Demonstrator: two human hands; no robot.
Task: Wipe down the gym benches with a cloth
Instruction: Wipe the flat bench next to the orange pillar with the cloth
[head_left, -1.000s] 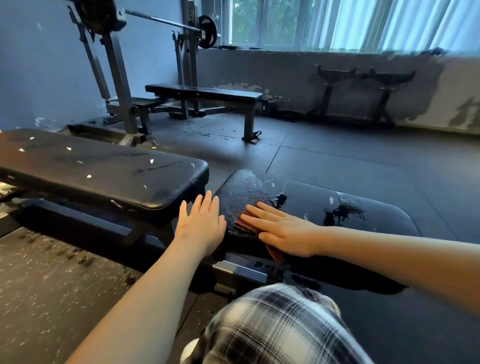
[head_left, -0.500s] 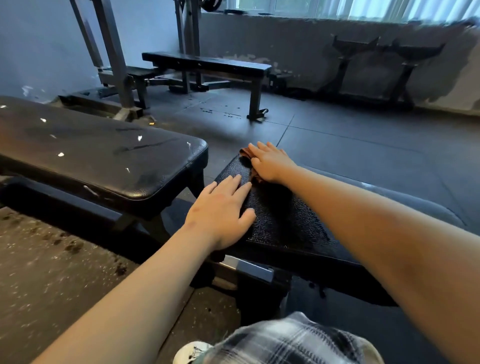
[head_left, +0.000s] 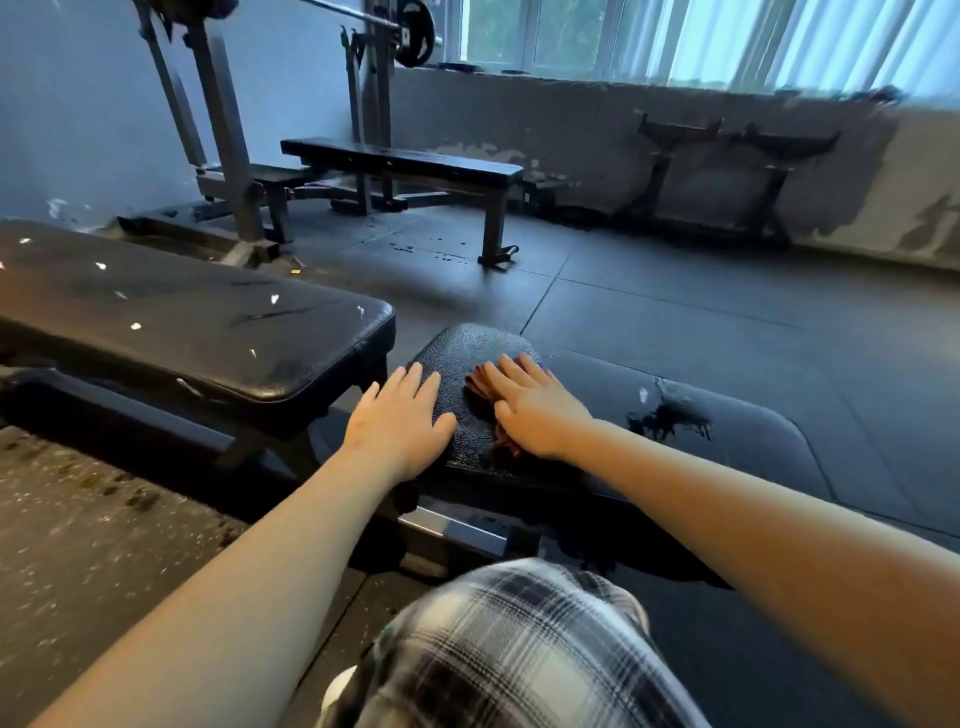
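Reaching forward over a plaid-clad knee (head_left: 514, 644), both bare arms stretch out to a small black textured bench pad (head_left: 460, 358) directly ahead. The left hand (head_left: 400, 423) lies palm down on the pad's left edge, fingers straight, close together and pointing away from the body, thumb spread toward the right; it grips nothing and simply rests flat on the vinyl. The right hand (head_left: 530, 408) is also flat and palm down on the same pad, its fingers extended and angled toward the upper left, pressing a reddish-brown cloth (head_left: 480, 387) against the surface. The cloth is mostly covered by the palm, with folds showing beyond the fingertips on the left side and a small bit near the wrist. The two hands sit just beside each other without touching, the cloth between them and under the right one.

To the left stands a longer flat bench (head_left: 197, 317), its black upholstery scuffed and torn in small pale spots, close to the pad but apart from it. Farther back a third flat bench (head_left: 402, 161) sits near a steel rack (head_left: 223, 145) carrying a barbell with a plate (head_left: 415, 31). A dark splatter (head_left: 670, 415) marks the rubber floor mat to the right of the right wrist. No brand, label or readable writing shows on the benches, the cloth or the rack.
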